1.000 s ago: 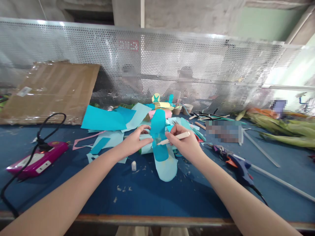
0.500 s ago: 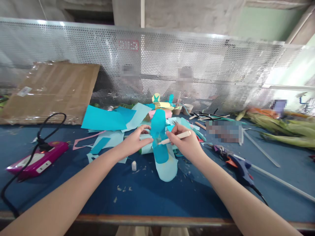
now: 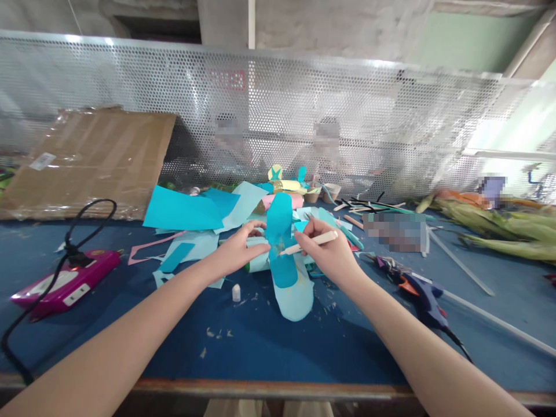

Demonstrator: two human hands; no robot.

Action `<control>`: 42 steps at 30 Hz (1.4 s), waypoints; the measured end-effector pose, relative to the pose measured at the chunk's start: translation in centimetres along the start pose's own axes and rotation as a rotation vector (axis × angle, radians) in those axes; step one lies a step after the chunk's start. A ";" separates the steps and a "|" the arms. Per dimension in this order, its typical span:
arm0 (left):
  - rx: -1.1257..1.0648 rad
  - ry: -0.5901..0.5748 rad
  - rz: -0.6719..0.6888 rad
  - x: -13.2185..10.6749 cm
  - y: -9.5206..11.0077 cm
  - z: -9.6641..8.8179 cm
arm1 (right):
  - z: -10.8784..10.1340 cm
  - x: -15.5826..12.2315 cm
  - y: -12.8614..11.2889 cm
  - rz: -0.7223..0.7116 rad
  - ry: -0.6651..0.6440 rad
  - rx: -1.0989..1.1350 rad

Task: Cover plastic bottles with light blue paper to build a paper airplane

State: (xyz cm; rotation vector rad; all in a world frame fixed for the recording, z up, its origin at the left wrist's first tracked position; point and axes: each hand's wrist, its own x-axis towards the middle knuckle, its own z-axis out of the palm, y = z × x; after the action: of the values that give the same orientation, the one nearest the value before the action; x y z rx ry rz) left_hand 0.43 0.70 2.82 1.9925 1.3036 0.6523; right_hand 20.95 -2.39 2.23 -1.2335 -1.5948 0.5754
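Two bare hands, mine: my left hand (image 3: 237,249) and my right hand (image 3: 324,246), near each other over the middle of a blue surface (image 3: 278,353), well in from its near edge. Between them lies a bright-blue strip (image 3: 282,272) with rounded ends, its long axis running from the far side toward the near edge. Under its near end, a pale-blue rounded piece (image 3: 295,304) reaches closer to me, and a pale-blue roll (image 3: 258,264) sticks out to the left.

My right fingers are closed on a cream pen (image 3: 319,240). It slants leftward, its tip at about the middle of the strip, so the strip lies just left of those fingers. My left hand is nearer the strip — the thumb reaches its left edge — and the hand curves over the roll, fingers and thumb apart; I cannot tell how firmly it presses.

A small white cap (image 3: 236,293) stands nearer the near edge. A glue gun (image 3: 425,292) lies toward the right side, a magenta power strip (image 3: 87,284) toward the left.

Whether the tip touches is hard to make out. My hands hide part of the roll, a blurred patch masks something beyond the glue gun, and my forearms (image 3: 163,310) are cut off below.
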 end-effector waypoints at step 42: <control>0.002 0.005 0.003 0.1 0.0 0.0 | -0.2 0.2 0.1 -0.018 0.039 0.003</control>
State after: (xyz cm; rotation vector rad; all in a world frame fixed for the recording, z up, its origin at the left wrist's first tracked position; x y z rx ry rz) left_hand 0.44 0.79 2.83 1.9964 1.3049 0.6573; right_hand 21.20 -2.22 2.27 -1.2196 -1.5709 0.5392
